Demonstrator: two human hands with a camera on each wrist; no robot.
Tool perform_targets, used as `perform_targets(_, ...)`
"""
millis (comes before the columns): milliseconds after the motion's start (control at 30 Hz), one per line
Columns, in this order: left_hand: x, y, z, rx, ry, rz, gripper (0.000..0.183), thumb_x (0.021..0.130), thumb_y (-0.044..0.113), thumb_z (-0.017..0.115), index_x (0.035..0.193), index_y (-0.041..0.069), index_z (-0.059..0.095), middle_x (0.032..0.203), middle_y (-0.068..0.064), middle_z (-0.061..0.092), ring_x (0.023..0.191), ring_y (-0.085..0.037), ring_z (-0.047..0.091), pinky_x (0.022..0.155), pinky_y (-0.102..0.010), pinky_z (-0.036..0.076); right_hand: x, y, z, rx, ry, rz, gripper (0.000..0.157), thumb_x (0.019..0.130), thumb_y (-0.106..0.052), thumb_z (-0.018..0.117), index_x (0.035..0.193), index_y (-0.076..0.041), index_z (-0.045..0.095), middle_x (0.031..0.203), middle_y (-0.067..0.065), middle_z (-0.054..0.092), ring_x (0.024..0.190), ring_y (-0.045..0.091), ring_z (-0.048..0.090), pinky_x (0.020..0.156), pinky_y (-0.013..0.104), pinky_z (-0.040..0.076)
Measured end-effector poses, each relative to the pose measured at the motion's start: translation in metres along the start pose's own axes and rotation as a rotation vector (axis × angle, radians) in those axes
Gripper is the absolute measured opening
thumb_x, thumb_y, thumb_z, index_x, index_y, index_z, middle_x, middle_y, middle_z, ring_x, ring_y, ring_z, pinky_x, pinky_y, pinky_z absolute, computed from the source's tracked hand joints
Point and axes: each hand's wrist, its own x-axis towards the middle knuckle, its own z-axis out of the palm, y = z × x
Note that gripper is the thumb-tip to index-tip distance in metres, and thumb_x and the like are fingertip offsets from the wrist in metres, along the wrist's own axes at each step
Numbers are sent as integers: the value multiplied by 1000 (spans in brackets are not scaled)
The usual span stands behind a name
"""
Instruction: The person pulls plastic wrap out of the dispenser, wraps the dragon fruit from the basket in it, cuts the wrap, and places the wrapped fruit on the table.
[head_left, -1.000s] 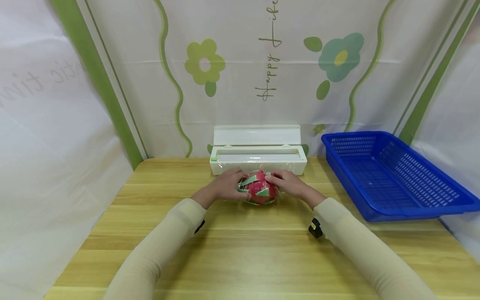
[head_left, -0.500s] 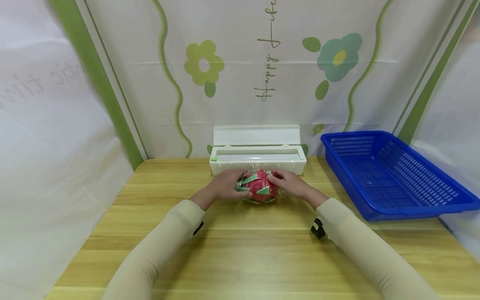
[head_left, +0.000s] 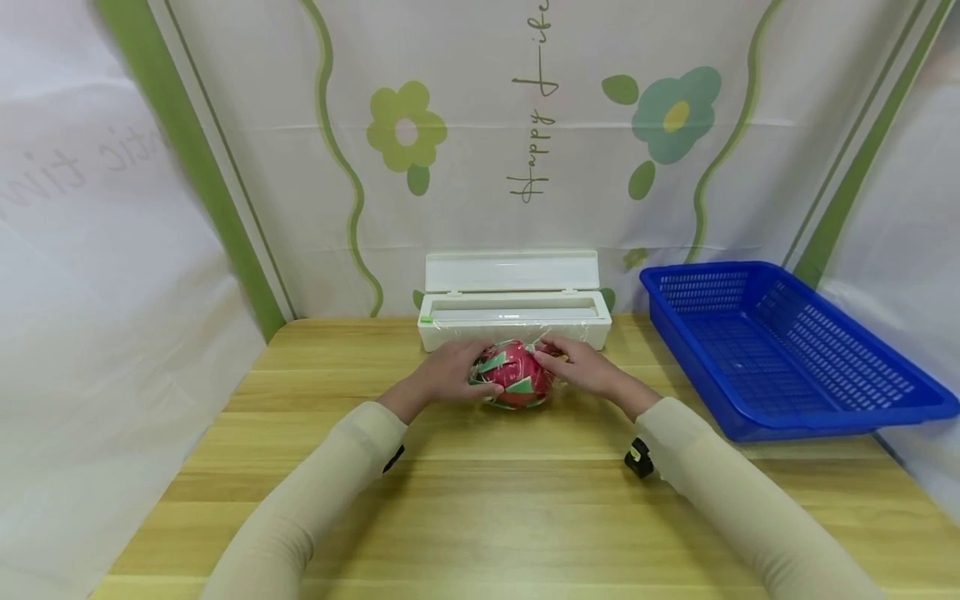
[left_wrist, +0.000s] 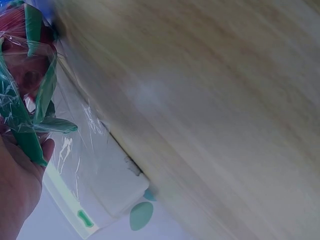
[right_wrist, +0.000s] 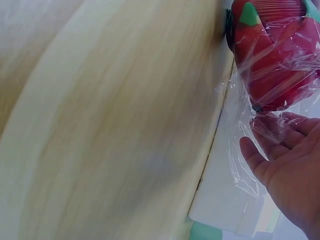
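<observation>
Head: we have the left hand curled round one end of the film-wrapped fruit, right hand at the other, just before the lid-up white box.
Left wrist: we see it gripping by the green leaves.
Right wrist: fingers loose, slightly bent, touching film; thumb apart.

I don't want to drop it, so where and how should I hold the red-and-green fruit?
Try cupping the red-and-green fruit around its left and right sides, one hand coming from each side. It's fat and rounded, so two curved palms should fit it well. I'd avoid gripping only the loose clear film, which looks thin and crinkled and may slip.
</observation>
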Motion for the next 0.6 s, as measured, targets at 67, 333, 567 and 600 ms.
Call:
perform_targets(67, -1, 0, 0, -1, 0, -3, 86, 69, 76, 39, 130, 15, 37, 116, -1, 49, 101, -15, 46, 84, -36, 42, 0, -1, 0, 1, -2, -12, 59, 86, -54, 41, 126, -10, 45, 110, 2, 54, 101, 19, 51, 80, 35, 45)
perform_targets(333, -2, 1, 0, 2, -6, -13, 86, 69, 75, 39, 130, 15, 36, 115, 0, 49, 100, -14, 47, 82, -35, 43, -2, -4, -1, -20, 1, -20, 60, 86, -54, 41, 125, -8, 46, 109, 2, 54, 101, 18, 50, 82, 36, 44)
perform_targets(567, -4, 4, 1, 15, 9, 4, 88, 68, 77, 39, 131, 15, 36, 118, -1, 49, 103, -16, 47, 85, -35, 41, -3, -7, -2, -40, 9, -31, 68, 86, -54, 41, 131, -4, 39, 110, 3, 54, 101, 19, 51, 82, 37, 44)
perform_targets(600, -4, 5, 1, 14, 10, 12, 87, 68, 76, 40, 130, 15, 36, 118, -1, 49, 103, -16, 47, 85, -35, 41, -4, -8, -2, -43, 6, -37, 67, 86, -54, 41, 131, -4, 39, 110, 4, 54, 100, 19, 51, 81, 37, 44)
